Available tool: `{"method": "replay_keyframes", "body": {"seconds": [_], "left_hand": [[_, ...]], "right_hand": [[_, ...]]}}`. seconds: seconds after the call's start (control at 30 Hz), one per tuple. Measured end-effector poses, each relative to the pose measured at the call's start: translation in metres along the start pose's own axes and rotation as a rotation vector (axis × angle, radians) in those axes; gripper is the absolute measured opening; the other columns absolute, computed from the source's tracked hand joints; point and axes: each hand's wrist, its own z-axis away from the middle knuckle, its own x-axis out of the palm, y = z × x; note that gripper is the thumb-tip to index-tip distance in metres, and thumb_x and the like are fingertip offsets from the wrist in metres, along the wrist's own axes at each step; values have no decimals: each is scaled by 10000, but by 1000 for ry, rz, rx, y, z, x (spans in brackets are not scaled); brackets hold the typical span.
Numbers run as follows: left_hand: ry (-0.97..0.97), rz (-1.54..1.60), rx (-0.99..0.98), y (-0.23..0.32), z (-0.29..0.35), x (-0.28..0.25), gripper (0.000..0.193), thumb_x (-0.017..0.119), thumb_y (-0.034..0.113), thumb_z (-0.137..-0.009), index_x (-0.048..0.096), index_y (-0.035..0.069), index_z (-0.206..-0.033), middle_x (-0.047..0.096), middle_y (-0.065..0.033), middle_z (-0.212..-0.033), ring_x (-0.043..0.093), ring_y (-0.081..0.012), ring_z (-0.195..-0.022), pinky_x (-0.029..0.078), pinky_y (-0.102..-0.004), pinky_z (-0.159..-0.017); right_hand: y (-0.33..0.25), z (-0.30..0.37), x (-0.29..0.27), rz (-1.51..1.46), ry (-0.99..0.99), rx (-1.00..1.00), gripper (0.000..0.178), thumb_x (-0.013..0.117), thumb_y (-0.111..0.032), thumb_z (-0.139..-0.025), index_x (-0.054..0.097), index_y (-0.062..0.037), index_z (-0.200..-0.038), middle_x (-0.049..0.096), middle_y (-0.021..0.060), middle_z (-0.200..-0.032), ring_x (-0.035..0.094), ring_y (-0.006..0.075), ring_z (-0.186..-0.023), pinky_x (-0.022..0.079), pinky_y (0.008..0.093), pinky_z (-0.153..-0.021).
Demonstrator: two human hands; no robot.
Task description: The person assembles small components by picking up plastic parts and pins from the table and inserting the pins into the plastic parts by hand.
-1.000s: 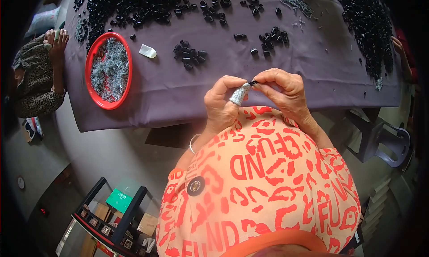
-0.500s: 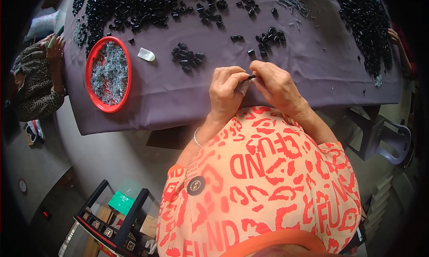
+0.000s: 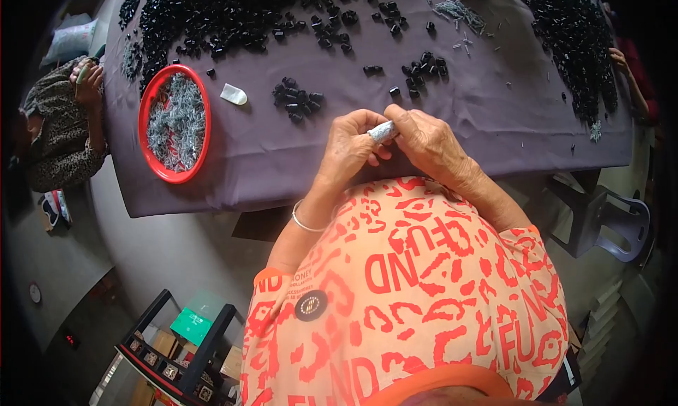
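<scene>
My left hand [image 3: 344,148] and my right hand [image 3: 432,145] meet above the near edge of the cloth, fingertips together. A whitish, speckled finger sleeve [image 3: 382,132] shows between them, seemingly on a finger of my left hand. The right thumb and forefinger are closed at its far end. Anything small pinched there is hidden by the fingers. Beyond my hands lie a loose group of small black cylindrical parts [image 3: 425,68] and a single black part [image 3: 394,92]. Another cluster of black parts [image 3: 295,99] lies to the left.
A red oval basket [image 3: 144,148] of thin clear-grey pieces stands at the left, beside a white fingertip-shaped piece [image 3: 234,94]. Large black heaps [image 3: 212,14] cover the far side. Loose clear pins [image 3: 459,12] lie far right. People sit at both table ends; a grey chair [image 3: 600,219] stands right.
The finger sleeve has turned into fuller view between my hands. A small black part seen between my fingertips before no longer shows. My left forearm has shifted slightly left.
</scene>
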Motion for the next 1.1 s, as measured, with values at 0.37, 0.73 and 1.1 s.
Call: {"method": "replay_keyframes", "body": {"seconds": [0.37,0.73,1.1], "left_hand": [[-35,17,-21,-2,-3,-2,172,661,129,-839,645,1,-953,677,-70,-819,654,-110,-686,501,-205,-520],[101,-716,716,-34,1,-17,164,608,135,-787,565,-7,-860,599,-97,-766,602,-218,-696,453,-318,-566],[144,-917,711,-33,-9,-7,155,576,92,-790,567,-10,-907,595,-94,-807,600,-218,-763,457,-330,-621]], "right_hand": [[8,6,4,-158,61,-49,499,635,43,-711,478,-14,-1181,581,140,-827,606,309,-730,508,364,-623],[-13,-21,21,-156,70,-243,492,607,-333,-818,529,-84,-1234,524,138,-1240,490,310,-1188,387,416,-1008],[-3,-20,35,-311,92,-149,453,603,-313,-821,547,-65,-1197,537,136,-1240,505,321,-1156,385,419,-1008]]}}
